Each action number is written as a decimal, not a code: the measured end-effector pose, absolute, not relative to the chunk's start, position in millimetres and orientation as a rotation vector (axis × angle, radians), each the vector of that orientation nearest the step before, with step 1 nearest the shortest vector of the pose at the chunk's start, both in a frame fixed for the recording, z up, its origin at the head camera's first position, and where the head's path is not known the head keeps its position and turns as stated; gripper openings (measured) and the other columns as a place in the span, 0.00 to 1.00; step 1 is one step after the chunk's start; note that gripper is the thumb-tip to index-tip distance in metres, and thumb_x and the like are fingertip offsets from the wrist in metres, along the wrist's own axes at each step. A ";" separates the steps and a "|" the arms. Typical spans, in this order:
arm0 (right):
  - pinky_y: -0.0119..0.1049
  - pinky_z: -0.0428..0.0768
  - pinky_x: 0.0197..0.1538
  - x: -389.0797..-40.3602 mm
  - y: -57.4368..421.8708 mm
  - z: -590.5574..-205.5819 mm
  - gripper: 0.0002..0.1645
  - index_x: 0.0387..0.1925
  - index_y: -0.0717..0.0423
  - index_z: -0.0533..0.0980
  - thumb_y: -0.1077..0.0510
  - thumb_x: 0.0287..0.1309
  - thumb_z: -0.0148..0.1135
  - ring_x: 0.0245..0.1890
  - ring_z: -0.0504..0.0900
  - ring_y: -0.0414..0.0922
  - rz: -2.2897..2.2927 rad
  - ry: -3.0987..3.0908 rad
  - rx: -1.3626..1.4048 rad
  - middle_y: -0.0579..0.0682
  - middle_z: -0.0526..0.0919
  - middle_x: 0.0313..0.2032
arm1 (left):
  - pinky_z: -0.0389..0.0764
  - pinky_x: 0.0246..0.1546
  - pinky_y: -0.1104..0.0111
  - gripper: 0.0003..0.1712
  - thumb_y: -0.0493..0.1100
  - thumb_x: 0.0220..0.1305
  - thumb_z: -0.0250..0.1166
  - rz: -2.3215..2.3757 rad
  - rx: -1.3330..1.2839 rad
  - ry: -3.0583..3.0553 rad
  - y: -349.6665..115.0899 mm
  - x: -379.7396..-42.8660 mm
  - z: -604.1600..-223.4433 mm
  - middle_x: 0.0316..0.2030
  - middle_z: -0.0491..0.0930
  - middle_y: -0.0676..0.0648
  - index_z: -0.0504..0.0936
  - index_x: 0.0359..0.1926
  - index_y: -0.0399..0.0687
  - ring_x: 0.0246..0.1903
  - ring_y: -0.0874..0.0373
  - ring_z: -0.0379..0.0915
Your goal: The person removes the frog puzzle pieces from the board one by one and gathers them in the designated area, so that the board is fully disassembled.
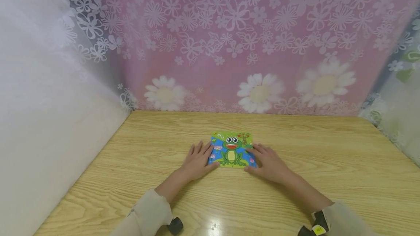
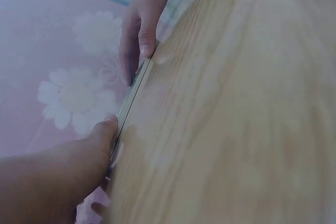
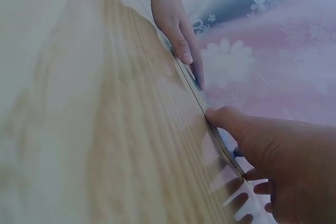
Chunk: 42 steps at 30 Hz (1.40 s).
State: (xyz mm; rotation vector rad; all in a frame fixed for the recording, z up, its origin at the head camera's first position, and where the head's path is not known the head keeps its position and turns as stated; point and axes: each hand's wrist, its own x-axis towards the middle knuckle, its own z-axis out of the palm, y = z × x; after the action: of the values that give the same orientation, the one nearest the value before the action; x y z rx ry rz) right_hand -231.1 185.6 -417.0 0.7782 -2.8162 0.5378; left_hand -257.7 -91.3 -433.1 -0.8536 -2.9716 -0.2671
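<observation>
A thin, flat board with a frog picture [image 1: 231, 150] lies on the wooden table, showing a green frog on blue water with pink flowers. My left hand [image 1: 197, 161] rests at its left side, fingers spread and fairly straight, the thumb at the near left corner. At the right side, my right hand [image 1: 270, 164] touches the board with its fingers, and its thumb is by the near right corner. Seen edge-on in the left wrist view, the board [image 2: 132, 95] shows as a narrow strip along both thumbs. The right wrist view also shows only its edge [image 3: 197, 94].
Wood-grain table [image 1: 147, 137] surrounds the board. Behind it hangs a pink curtain [image 1: 203, 57] with white flowers, and a white sheet [image 1: 49, 94] stands on the left. Another flowered sheet [image 1: 401, 112] borders the right side. Dark wrist straps [image 1: 175, 225] show by the sleeves.
</observation>
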 end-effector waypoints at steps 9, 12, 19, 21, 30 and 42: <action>0.63 0.55 0.57 -227.6 178.5 -419.7 0.42 0.60 0.61 0.68 0.36 0.52 0.59 0.61 0.58 0.65 0.534 -2.802 0.804 0.66 0.65 0.60 | 0.38 0.62 0.49 0.45 0.69 0.64 0.39 -0.290 -0.856 -2.967 -101.3 -248.1 -430.3 0.70 0.46 0.46 0.51 0.71 0.44 0.67 0.43 0.35; 0.63 0.55 0.57 -225.4 176.1 -420.6 0.42 0.60 0.60 0.69 0.35 0.52 0.59 0.61 0.58 0.65 0.533 -2.795 0.805 0.65 0.65 0.60 | 0.39 0.62 0.48 0.44 0.69 0.65 0.40 -0.287 -0.857 -2.958 -104.6 -243.9 -428.8 0.69 0.47 0.45 0.52 0.70 0.44 0.67 0.43 0.36; 0.62 0.53 0.59 -220.7 170.0 -420.6 0.42 0.60 0.60 0.69 0.36 0.52 0.60 0.61 0.57 0.64 0.566 -2.802 0.812 0.65 0.64 0.60 | 0.40 0.62 0.47 0.43 0.67 0.65 0.42 -0.311 -0.862 -2.947 -111.8 -236.2 -426.9 0.69 0.49 0.44 0.53 0.70 0.42 0.67 0.41 0.38; 0.61 0.52 0.59 -220.0 167.9 -420.1 0.43 0.60 0.59 0.68 0.34 0.52 0.59 0.62 0.57 0.64 0.549 -2.814 0.812 0.65 0.64 0.60 | 0.41 0.62 0.47 0.43 0.67 0.65 0.43 -0.316 -0.859 -2.944 -113.9 -235.1 -427.5 0.69 0.49 0.44 0.53 0.70 0.43 0.67 0.41 0.39; 0.60 0.51 0.60 -217.7 160.6 -420.3 0.44 0.61 0.56 0.68 0.32 0.51 0.58 0.63 0.56 0.62 0.539 -2.858 0.795 0.63 0.63 0.61 | 0.40 0.62 0.47 0.44 0.68 0.64 0.42 -0.334 -0.850 -2.920 -123.4 -232.9 -433.4 0.69 0.49 0.45 0.53 0.70 0.43 0.67 0.42 0.38; 0.59 0.50 0.61 -211.8 154.5 -419.8 0.43 0.61 0.56 0.68 0.32 0.51 0.58 0.63 0.56 0.61 0.549 -2.853 0.815 0.62 0.63 0.62 | 0.41 0.61 0.46 0.43 0.66 0.65 0.46 -0.413 -0.845 -2.905 -131.3 -223.6 -431.9 0.69 0.50 0.45 0.54 0.69 0.41 0.66 0.41 0.40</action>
State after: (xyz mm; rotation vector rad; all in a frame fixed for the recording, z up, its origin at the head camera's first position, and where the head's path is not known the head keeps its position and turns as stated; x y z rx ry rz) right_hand -211.8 154.5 -419.8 0.8149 -2.8533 0.5493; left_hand -223.6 -131.3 -431.9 -0.8449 -2.9054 -0.4130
